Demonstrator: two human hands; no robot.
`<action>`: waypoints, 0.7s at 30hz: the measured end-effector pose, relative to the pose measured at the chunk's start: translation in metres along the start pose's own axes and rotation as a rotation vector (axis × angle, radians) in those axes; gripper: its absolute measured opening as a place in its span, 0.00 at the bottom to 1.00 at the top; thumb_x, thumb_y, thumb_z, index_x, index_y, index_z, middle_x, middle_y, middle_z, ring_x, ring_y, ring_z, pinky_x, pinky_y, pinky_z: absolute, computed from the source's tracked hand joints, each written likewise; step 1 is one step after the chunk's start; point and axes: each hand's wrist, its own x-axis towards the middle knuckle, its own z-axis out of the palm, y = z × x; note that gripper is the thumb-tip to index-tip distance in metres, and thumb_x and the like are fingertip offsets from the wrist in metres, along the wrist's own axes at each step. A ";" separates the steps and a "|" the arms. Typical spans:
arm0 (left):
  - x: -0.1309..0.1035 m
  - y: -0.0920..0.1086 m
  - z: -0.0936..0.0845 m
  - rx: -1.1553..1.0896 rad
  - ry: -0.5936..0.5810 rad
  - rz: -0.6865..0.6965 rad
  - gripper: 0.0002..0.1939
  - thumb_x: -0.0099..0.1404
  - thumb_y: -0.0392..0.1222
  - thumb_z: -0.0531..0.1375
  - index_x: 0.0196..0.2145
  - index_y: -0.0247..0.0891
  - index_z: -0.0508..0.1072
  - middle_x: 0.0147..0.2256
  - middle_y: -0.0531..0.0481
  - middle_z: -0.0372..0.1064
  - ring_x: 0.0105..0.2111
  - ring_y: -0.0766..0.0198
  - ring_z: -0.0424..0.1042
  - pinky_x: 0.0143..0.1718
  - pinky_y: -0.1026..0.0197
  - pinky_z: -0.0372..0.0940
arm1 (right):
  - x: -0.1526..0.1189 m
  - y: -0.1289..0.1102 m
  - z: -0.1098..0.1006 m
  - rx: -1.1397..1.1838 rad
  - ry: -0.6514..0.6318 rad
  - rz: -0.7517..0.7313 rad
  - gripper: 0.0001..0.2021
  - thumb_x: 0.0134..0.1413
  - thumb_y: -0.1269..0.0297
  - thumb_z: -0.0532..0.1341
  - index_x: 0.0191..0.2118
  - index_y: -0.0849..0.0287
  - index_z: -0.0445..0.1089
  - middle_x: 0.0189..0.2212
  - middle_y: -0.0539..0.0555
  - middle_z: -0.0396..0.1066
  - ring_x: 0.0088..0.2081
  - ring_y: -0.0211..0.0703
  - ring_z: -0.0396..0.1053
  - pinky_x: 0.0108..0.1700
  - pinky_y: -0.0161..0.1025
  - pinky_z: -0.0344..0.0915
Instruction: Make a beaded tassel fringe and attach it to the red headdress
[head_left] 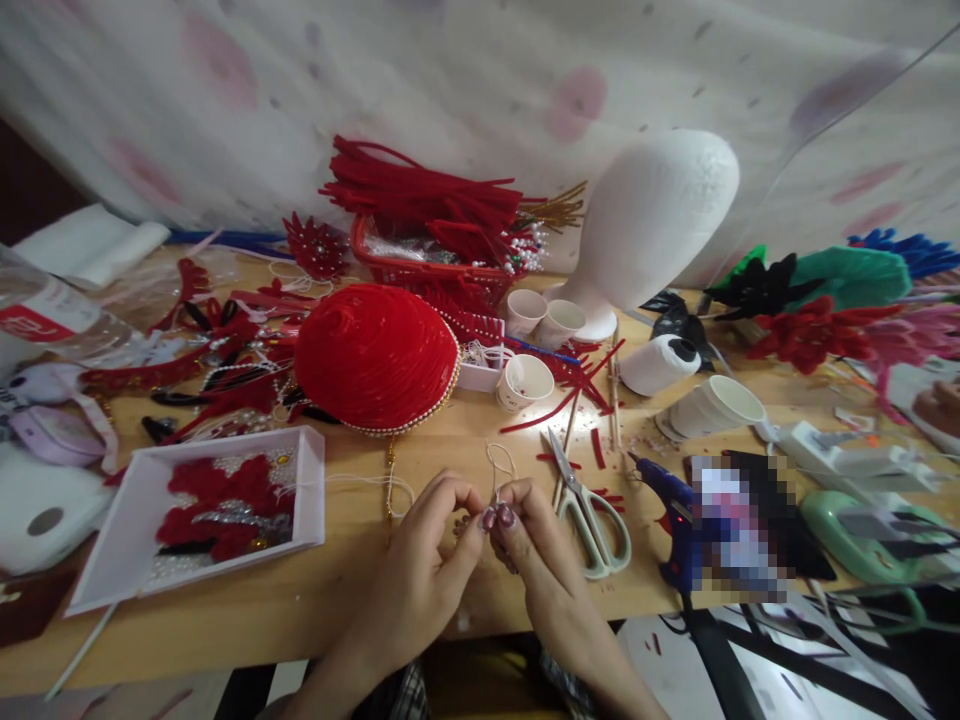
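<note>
Both hands meet over the table's front edge, fingertips nearly touching. My left hand (435, 560) pinches a thin white thread (501, 462) between thumb and forefinger. Pressed close beside it, my right hand (541, 575) pinches at the same spot, and the thread loops up above the fingertips. Whatever small piece lies between the fingers is mostly hidden. Just right of my right hand lie scissors (583, 510) with pale handles. Behind my left hand sits a red domed cap (375, 360) with a beaded rim.
A white tray (311, 490) with red flowers and beads is at left. Behind stand a red basket (427, 272), paper cups (525, 382) and a white foam head (652, 220). To the right are a thread cone (660, 365), a blue glue gun (675, 510) and a power strip (862, 465).
</note>
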 end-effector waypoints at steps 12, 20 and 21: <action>0.003 0.000 0.009 0.075 0.271 0.244 0.10 0.63 0.27 0.60 0.34 0.42 0.70 0.35 0.56 0.74 0.38 0.70 0.75 0.43 0.69 0.66 | 0.007 -0.008 0.003 -0.595 0.264 -0.342 0.06 0.67 0.71 0.49 0.38 0.55 0.59 0.27 0.48 0.66 0.26 0.39 0.66 0.29 0.35 0.60; 0.011 0.006 0.009 -0.810 0.154 -0.375 0.16 0.58 0.35 0.69 0.36 0.40 0.64 0.30 0.58 0.75 0.32 0.72 0.74 0.38 0.69 0.68 | 0.004 -0.010 -0.008 -0.571 0.098 -0.224 0.09 0.69 0.68 0.47 0.35 0.54 0.57 0.26 0.49 0.65 0.27 0.41 0.63 0.30 0.37 0.57; 0.012 0.005 0.009 -0.865 0.159 -0.403 0.16 0.58 0.36 0.69 0.36 0.39 0.64 0.30 0.58 0.74 0.32 0.73 0.74 0.38 0.70 0.67 | 0.003 -0.010 -0.008 -0.552 0.092 -0.213 0.09 0.69 0.68 0.47 0.35 0.54 0.57 0.27 0.49 0.65 0.27 0.41 0.63 0.30 0.37 0.58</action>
